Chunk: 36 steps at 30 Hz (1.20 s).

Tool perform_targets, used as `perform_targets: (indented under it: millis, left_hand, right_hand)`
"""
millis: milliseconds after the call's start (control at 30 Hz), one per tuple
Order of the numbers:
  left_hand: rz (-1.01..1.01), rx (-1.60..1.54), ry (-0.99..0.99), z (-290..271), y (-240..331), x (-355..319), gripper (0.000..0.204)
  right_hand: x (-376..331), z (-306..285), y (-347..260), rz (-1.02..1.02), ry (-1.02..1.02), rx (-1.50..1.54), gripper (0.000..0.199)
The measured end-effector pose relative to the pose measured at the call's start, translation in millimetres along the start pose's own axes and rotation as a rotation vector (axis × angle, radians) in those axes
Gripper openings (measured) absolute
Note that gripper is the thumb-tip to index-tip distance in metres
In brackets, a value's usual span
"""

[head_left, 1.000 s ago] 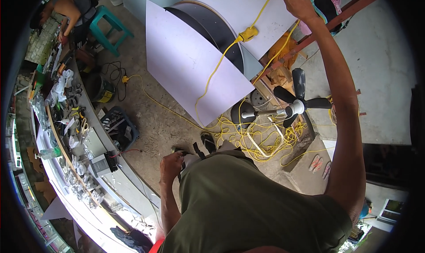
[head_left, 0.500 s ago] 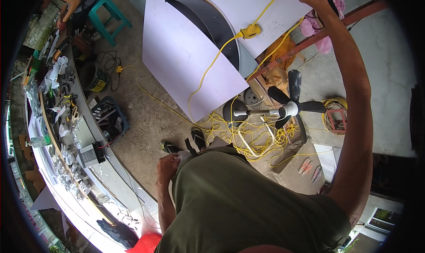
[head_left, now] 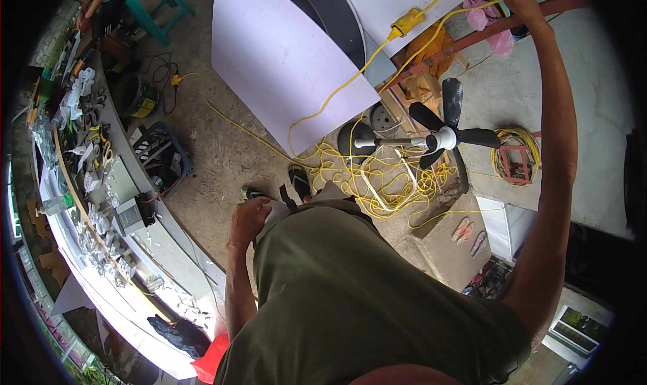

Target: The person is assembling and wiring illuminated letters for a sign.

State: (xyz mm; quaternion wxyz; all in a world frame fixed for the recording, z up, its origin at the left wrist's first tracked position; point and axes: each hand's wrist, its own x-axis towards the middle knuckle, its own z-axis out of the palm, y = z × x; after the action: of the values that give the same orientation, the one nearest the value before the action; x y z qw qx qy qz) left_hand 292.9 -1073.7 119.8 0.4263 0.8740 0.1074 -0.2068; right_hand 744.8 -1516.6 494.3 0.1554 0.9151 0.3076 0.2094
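My right hand (head_left: 519,0) is at the top right edge, arm stretched far out, fingers curled at the end of a yellow extension cord (head_left: 441,31). The edge cuts off part of this hand. Another stretch of cord carries a yellow connector (head_left: 407,22) over a large white sheet (head_left: 286,61) and leaves the picture at the top. My left hand (head_left: 249,220) is closed beside my thigh, with nothing seen in it. Below the sheet, a tangle of yellow cord (head_left: 384,193) lies around the pole of a black-bladed fan (head_left: 441,139).
A cluttered workbench (head_left: 178,250) curves along the left. Beside it stand a blue crate (head_left: 162,156), a dark bucket (head_left: 138,102) and a teal stool (head_left: 158,11); another person's arm shows at top left. A rust-red metal bar (head_left: 472,43) crosses the upper right. Flip-flops (head_left: 470,235) lie at right.
My right hand has moved right, toward the pink bag, and the connector has risen with its cord. The view has shifted slightly. My left hand stays closed by my thigh.
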Motion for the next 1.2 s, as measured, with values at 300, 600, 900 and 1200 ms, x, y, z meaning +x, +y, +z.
perform_targets:
  millis: [300,600,900,1200]
  left_hand:
    - [0.054,-0.095,-0.027,-6.5,22.6,3.0,0.027]
    - [-0.068,-0.738,-0.272,-12.2,73.6,12.4,0.045]
    - [-0.431,-1.45,0.045,21.0,-18.4,20.7,0.081]
    - [-0.452,-2.008,0.141,21.5,-84.3,8.6,0.115]
  right_hand:
    - [-42.5,-55.8,-50.3,-0.235,0.167,0.285,0.012]
    - [-55.3,-83.1,-193.6,-0.131,-0.179,0.852,0.018]
    - [-50.2,-54.1,-393.9,-0.295,-0.206,1.206,0.009]
    - [-86.5,-36.5,-523.3,-0.361,-0.382,1.411,0.01]
